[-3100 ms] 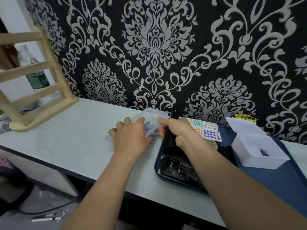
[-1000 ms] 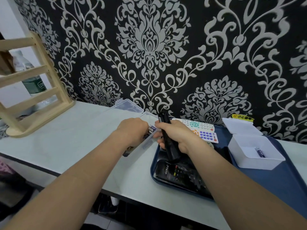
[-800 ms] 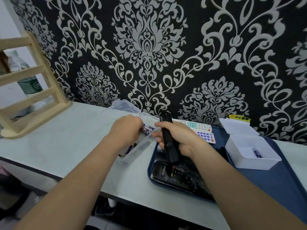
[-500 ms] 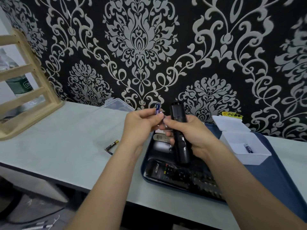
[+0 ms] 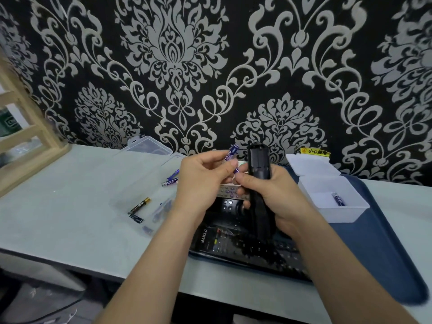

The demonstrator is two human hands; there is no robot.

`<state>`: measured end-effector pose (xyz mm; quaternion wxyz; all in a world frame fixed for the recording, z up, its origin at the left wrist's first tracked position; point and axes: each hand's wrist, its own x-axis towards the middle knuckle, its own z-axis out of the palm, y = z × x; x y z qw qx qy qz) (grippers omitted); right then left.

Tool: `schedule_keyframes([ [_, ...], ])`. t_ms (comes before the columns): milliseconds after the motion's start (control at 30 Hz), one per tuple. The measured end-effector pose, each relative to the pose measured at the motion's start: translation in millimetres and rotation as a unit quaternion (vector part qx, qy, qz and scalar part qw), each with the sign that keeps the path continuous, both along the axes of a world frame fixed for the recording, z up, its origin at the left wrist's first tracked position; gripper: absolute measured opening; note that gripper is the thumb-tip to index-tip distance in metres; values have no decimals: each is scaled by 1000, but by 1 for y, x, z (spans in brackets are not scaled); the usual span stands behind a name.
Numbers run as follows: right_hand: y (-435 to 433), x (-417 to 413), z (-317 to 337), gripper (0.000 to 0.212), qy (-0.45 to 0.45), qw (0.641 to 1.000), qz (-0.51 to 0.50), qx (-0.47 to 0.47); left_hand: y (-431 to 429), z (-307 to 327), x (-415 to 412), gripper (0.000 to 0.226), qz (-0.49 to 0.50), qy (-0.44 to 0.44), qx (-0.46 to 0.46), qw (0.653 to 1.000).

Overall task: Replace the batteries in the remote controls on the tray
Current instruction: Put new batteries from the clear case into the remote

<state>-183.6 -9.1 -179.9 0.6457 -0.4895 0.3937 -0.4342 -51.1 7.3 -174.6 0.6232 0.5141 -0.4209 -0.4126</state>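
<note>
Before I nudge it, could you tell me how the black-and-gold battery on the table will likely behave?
Lying on its side on the flat table, the battery would probably roll if pushed sideways. Small and rigid, it is likely light, though its smooth casing may slip.

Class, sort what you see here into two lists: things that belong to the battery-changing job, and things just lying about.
Part of the job: left hand pinching a blue battery; right hand gripping the black remote; blue tray; clear battery case; white box with a lone battery.
Lying about: wooden rack; bottle behind it; yellow wall sticker.
</note>
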Motion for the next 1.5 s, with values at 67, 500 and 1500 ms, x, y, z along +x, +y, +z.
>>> schedule_keyframes([
  [67,0,0,1,10,-18,1000,-1,16,-1,2,1,22,45,23,-28,998],
  [500,-1,-6,1,14,-81,995,-62,-6,4,1,4,20,-94,43,4,995],
  [1500,-3,-15,0,29,-68,997,-33,8,2,0,-10,25,-162,38,5,986],
])
